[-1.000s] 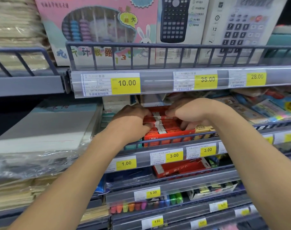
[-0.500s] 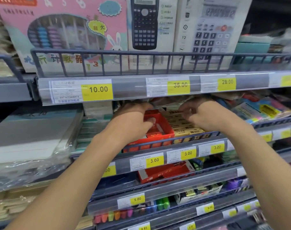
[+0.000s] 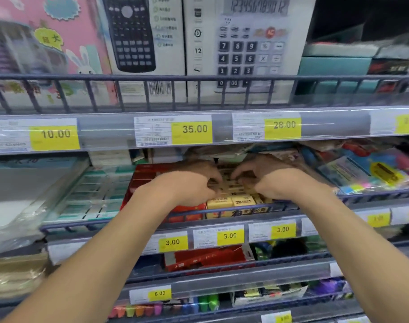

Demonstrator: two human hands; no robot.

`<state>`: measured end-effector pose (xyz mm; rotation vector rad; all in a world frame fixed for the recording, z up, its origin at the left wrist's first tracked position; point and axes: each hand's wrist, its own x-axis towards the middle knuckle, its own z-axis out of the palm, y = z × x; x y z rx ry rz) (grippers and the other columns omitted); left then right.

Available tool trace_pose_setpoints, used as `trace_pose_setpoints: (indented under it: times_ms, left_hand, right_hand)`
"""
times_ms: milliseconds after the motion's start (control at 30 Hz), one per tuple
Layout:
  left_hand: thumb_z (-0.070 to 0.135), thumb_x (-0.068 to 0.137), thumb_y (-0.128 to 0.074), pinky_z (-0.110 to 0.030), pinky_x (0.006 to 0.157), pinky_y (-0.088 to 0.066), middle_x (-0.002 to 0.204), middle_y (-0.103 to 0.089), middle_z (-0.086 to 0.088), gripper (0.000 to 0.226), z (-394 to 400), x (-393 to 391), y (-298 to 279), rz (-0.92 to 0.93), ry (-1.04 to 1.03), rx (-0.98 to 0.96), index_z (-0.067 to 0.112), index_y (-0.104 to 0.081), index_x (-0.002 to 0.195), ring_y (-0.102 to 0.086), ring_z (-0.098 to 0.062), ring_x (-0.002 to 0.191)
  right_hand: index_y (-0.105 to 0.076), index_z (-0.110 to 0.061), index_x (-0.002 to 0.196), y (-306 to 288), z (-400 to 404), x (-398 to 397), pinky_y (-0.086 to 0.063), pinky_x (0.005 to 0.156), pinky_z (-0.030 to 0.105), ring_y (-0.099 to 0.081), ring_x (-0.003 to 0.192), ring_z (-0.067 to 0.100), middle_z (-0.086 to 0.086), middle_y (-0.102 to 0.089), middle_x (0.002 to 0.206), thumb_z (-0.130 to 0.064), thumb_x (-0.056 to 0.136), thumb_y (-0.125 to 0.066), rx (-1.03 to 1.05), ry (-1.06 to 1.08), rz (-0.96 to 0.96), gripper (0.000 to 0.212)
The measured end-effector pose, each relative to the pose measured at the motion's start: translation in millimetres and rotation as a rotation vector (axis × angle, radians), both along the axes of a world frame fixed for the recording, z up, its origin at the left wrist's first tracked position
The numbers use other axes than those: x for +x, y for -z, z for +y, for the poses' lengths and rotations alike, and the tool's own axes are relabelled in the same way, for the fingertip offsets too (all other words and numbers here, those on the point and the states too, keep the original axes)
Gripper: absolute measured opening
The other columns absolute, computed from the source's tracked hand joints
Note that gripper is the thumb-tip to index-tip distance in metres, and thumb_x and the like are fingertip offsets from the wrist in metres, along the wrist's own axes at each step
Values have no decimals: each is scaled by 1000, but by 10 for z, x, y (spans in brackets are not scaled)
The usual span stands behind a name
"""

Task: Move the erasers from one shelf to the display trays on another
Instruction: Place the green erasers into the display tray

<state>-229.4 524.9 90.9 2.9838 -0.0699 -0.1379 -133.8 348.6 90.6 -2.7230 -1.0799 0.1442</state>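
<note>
Both hands are seen reaching into the second shelf from the top, under the price rail [image 3: 198,129] marked 10.00, 35.00 and 28.00. The left hand [image 3: 187,185] and the right hand [image 3: 266,180] are placed side by side over a tray of yellow erasers [image 3: 231,202], which sits behind the wire shelf rail [image 3: 222,212] just right of a red tray [image 3: 143,180]. The fingers of both hands are curled down onto the erasers in the middle of the tray; whether any eraser is actually pinched cannot be told, since the fingertips are blurred and partly covered by the knuckles. Only the front row of erasers is clearly seen, with "2B" printed on the wrappers; the rows behind are hidden by the hands. The red tray's contents are mostly covered by the left wrist. Above, boxed calculators [image 3: 250,43] are cut off by the top edge. Below, labels reading 3.00 [image 3: 230,236] are legible, while those at the far right are smeared beyond reading.
</note>
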Motion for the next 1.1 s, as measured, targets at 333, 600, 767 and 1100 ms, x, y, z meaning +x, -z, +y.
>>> trace_pose_setpoints:
  times_ms: [333,600,767,1100]
  left_hand:
    - [56,99,-56,-22,109,-28,158,-41,14,49,-74,-88,-53,-77,-38,-54,40,-51,146,-39,-11,142]
    - [57,99,-56,-14,107,-23,158,-42,13,50,-42,-84,-62,23,92,-16,38,-56,145,-37,-7,143]
    - [36,102,-63,-26,113,-35,145,-58,7,34,-18,-8,-79,-16,117,-70,31,-67,135,-50,-13,133]
    - [55,96,-63,-8,96,-37,137,-56,17,30,56,-103,-60,-37,132,-73,43,-68,123,-48,3,113]
  right_hand:
    - [-68,-21,110,-250,-220,-21,-58,86,38,-72,86,21,3,-75,99,-26,102,-45,26,54,60,26]
    - [-47,-35,142,-225,-208,-36,-47,93,30,-58,109,16,-7,-60,135,-43,93,-62,-271,-20,-16,52]
    - [-55,-39,135,-104,-174,5,-45,86,25,-51,100,13,-6,-54,136,-31,90,-71,-137,-40,-18,49]
    - [-66,-30,97,-109,-304,-136,-48,65,24,-65,54,3,-8,-76,73,-32,92,-67,192,51,256,6]
